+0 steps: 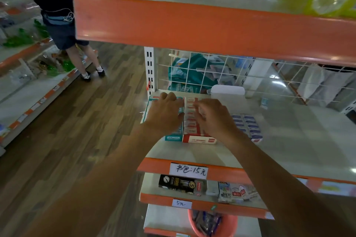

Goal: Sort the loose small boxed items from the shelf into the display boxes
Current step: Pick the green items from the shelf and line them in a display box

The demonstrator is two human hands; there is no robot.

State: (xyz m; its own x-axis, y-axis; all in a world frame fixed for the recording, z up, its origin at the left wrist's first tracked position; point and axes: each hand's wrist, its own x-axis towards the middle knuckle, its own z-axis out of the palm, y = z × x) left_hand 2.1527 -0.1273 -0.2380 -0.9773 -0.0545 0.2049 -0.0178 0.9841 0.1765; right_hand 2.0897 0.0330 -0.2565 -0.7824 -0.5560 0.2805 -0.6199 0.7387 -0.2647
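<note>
head view, left hand (163,115) holds teal box (173,137), right hand (213,119) over red box (198,138)

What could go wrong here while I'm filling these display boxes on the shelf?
The red display box and teal display box sit side by side under your left hand and right hand, so an item could land in the wrong one. Your right wrist is close to the blue boxes and might knock them askew.

A person (63,31) stands in the aisle (left); pink basket (231,224) sits lowest.
</note>
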